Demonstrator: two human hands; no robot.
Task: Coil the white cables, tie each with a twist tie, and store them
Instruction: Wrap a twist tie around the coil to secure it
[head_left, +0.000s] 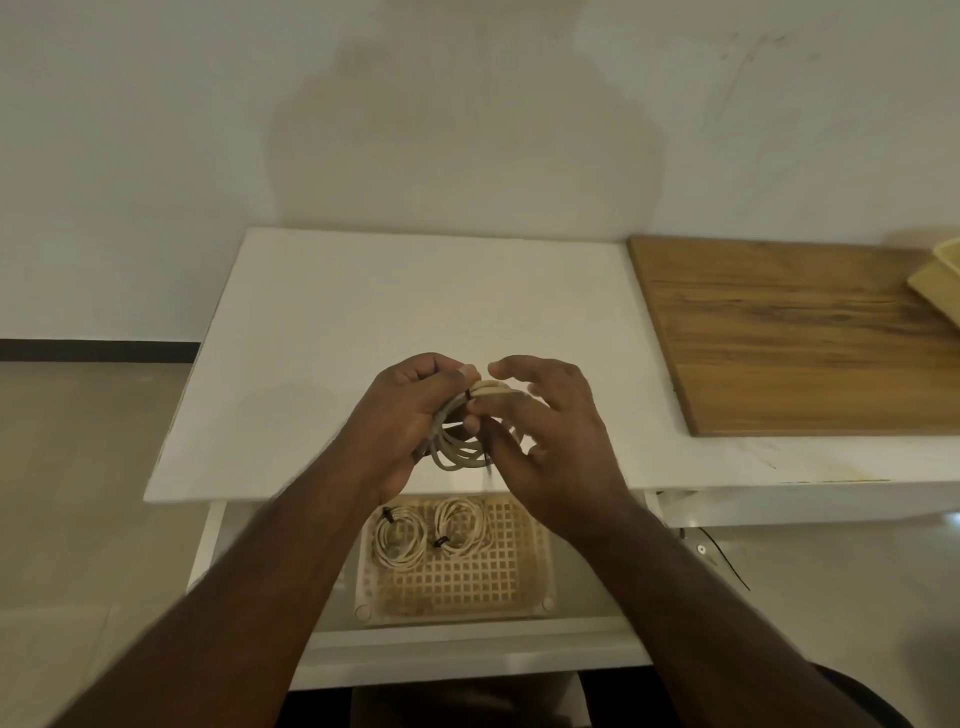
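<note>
White tabletop (322, 332) against a pale wall, with a wooden board (789, 338) at its right. A coiled white cable (460, 447) was held above the tabletop's near edge, gripped by the left hand (410, 410); a black twist tie (470, 393) on it was pinched by the right hand (550, 431). Two tied coils (400, 538) were seen in a lattice basket (498, 577) on the shelf below.
</note>
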